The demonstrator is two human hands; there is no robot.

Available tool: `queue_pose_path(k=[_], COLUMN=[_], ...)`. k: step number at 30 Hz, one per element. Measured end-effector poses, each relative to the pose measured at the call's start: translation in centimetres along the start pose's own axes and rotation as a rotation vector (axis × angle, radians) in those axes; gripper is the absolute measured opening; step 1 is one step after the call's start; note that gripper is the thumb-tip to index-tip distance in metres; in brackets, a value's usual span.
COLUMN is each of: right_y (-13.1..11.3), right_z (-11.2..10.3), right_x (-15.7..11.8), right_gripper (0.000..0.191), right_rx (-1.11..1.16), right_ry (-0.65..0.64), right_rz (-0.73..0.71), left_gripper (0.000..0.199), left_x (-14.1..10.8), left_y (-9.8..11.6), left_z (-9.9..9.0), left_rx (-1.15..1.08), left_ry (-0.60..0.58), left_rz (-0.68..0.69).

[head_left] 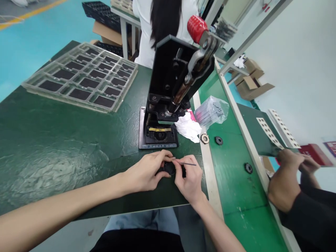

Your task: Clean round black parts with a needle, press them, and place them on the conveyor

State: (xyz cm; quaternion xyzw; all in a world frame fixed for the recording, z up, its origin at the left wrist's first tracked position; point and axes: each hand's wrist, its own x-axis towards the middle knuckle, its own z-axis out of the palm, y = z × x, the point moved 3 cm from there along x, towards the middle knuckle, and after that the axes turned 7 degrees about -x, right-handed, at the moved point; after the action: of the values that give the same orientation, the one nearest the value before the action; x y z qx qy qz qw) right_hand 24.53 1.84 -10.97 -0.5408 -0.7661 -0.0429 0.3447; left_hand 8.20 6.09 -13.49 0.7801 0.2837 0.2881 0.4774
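Just in front of the press base, my left hand (pixel 147 170) is closed on a small round black part (pixel 169 168), its thumb and fingers around the part's left side. My right hand (pixel 189 176) pinches a thin dark stick-like tool (pixel 188 163), whose inner end is by the left fingertips above the part. The black hand press (pixel 170 80) with a red grip (pixel 196 28) stands beyond both hands. A yellow strip (pixel 159 129) lies across the fixture in its base.
A clear tray (pixel 115 106) with dark pieces lies at the left. White tissue (pixel 188 127) and a bag of thin items (pixel 212 111) are right of the press. Round parts (pixel 218 140) sit on the green belt (pixel 231 189). Another person's hands (pixel 288 171) are at the right.
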Motion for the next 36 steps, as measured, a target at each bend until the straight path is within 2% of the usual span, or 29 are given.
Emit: queue_pose_path(k=[5,13,18,21,25,28,33,36], right_y=[0.0,0.0,0.5,0.7,0.7,0.9,1.9,1.8], right_z=[0.3,0.6,0.7,0.7,0.4,0.2,-0.2,-0.5], right_x=[-0.2,-0.6,-0.4,-0.3,-0.2,-0.2,-0.3,-0.2], right_gripper=[0.014,0.015,0.021,0.022,0.013,0.014,0.013,0.018], right_rx=[-0.026,-0.061,-0.151,-0.112,0.042,0.072,0.099,0.148], right_ry=[-0.011,-0.027,-0.067,-0.092,-0.046,-0.031,0.066,0.078], right_rz=[-0.021,-0.034,0.007,0.041,0.116,0.159,0.289,0.258], left_gripper=[0.039,0.044,0.044,0.044,0.044,0.043,0.044,0.046], left_x=[-0.1,-0.2,-0.3,-0.2,-0.2,-0.2,-0.1,0.0], left_y=[0.3,0.5,0.5,0.4,0.5,0.6,0.6,0.5], left_z=[0.0,0.5,0.5,0.3,0.1,0.1,-0.1,-0.2], left_rx=[0.045,0.11,0.106,0.095,0.074,0.077,0.05,0.054], left_ry=[0.016,0.008,-0.011,-0.019,-0.019,-0.016,-0.002,0.008], left_rz=[0.014,0.052,0.046,0.025,0.009,0.009,-0.001,0.011])
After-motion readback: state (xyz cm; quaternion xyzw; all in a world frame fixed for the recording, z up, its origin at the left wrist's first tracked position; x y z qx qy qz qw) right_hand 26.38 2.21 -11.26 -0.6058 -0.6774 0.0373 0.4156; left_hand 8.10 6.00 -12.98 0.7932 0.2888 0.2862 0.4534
